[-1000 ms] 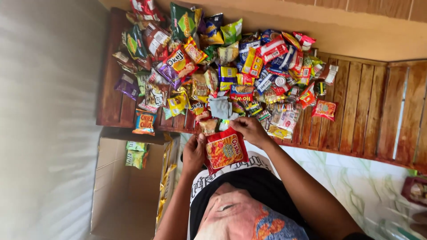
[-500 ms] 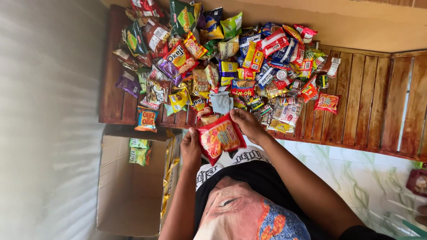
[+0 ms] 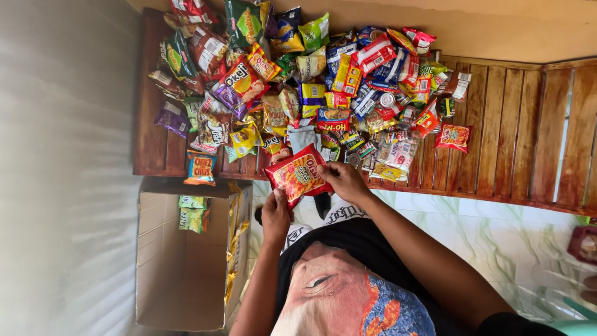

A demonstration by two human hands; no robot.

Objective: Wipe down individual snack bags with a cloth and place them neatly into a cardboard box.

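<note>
Both my hands hold a red and yellow snack packet (image 3: 298,174) at the near edge of a wooden slatted bench (image 3: 510,143). My left hand (image 3: 275,216) grips the packet's lower left corner. My right hand (image 3: 344,180) pinches its right edge. The packet is tilted, its top pointing toward a big pile of colourful snack packets (image 3: 311,81) that covers the bench just beyond it. My black printed shirt fills the bottom of the view.
An open cardboard box (image 3: 180,280) stands at the lower left, with two green packets (image 3: 193,211) in its far end. An orange and blue packet (image 3: 201,168) lies at the bench edge above the box. A lone red packet (image 3: 453,136) lies right of the pile. Pale marbled floor lies to the right.
The red packet has turned in my hands from nearly flat-on to tilted, and has risen a little toward the pile. My left hand slid to its lower corner.
</note>
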